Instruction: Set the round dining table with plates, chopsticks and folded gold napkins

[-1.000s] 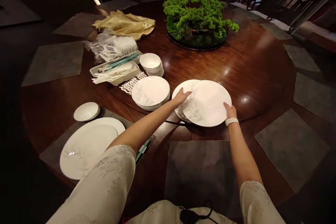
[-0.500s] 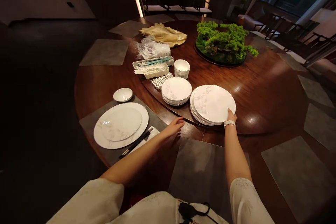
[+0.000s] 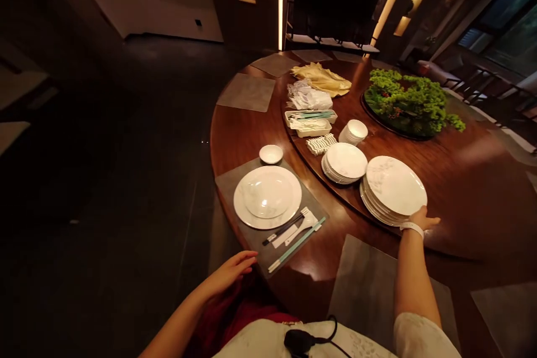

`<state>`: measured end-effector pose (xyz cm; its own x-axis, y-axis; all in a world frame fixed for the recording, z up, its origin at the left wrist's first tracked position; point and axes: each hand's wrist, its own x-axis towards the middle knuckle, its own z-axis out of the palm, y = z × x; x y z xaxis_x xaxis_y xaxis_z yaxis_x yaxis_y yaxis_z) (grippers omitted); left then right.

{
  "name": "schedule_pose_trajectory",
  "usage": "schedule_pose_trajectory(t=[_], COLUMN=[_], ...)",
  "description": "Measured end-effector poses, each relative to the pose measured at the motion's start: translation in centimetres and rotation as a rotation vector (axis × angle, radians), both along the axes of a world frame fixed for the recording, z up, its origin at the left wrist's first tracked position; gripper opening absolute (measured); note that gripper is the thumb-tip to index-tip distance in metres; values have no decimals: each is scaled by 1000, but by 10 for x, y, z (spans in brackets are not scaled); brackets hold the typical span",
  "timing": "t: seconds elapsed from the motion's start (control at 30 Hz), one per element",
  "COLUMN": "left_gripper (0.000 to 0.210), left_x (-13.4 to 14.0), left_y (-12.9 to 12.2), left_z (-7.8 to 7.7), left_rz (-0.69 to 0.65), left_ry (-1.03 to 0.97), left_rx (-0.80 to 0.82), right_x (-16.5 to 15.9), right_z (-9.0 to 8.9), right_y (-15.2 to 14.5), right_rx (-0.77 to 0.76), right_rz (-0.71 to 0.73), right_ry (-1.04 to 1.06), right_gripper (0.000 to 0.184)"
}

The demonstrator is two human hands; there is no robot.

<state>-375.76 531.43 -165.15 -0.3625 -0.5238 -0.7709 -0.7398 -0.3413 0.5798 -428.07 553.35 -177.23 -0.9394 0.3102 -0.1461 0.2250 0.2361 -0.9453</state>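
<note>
My right hand [image 3: 422, 219], with a white band at the wrist, is at the near right rim of the stack of large white plates [image 3: 396, 184]. Its fingers point out to the right and it appears to touch the rim without gripping it. Over the table's near left edge, my left hand [image 3: 237, 268] is open and holds nothing. Closest to it is a grey placemat [image 3: 229, 182] bearing a large plate [image 3: 296, 196] with a smaller plate [image 3: 266, 187] on top, a small bowl [image 3: 271, 154], dark chopsticks [image 3: 279, 229], a white spoon [image 3: 304, 225] and teal chopsticks [image 3: 296, 245].
On the turntable stand a stack of smaller plates [image 3: 346, 162], stacked bowls [image 3: 354, 131], white wavy pieces [image 3: 321, 144], trays of utensils [image 3: 312, 123], plastic-wrapped items [image 3: 308, 96], a yellow cloth [image 3: 323, 78] and a green plant centrepiece [image 3: 409, 100]. Another placemat [image 3: 364, 279] lies near me.
My view has swung left. My left hand has drawn back from near the plate stacks to the table edge by the set placemat. My right hand's fingers have opened at the plate rim.
</note>
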Motion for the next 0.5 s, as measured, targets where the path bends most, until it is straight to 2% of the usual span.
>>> schedule_pose_trajectory(t=[0.07, 0.13, 0.23, 0.3, 0.4, 0.5], left_gripper=[78, 78, 76, 80, 83, 79], left_x=[51, 101, 173, 210, 238, 228], left_y=[-26, -58, -116, -159, -232, -314], left_z=[10, 18, 34, 50, 81, 114], left_rz=[16, 13, -21, -41, -108, -241], left_ry=[7, 8, -18, -49, -53, -22], left_rx=[3, -18, -105, -174, -184, -121], right_x=[46, 102, 192, 245, 310, 364], right_z=[19, 38, 74, 106, 167, 236], right_y=[-18, -44, -98, -141, -205, -266], right_rx=[-75, -213, -435, -559, -689, -822], right_rz=[-2, -6, 2, 39, 214, 617], right_ry=[88, 112, 47, -29, -74, 4], right_gripper=[60, 53, 41, 36, 37, 58])
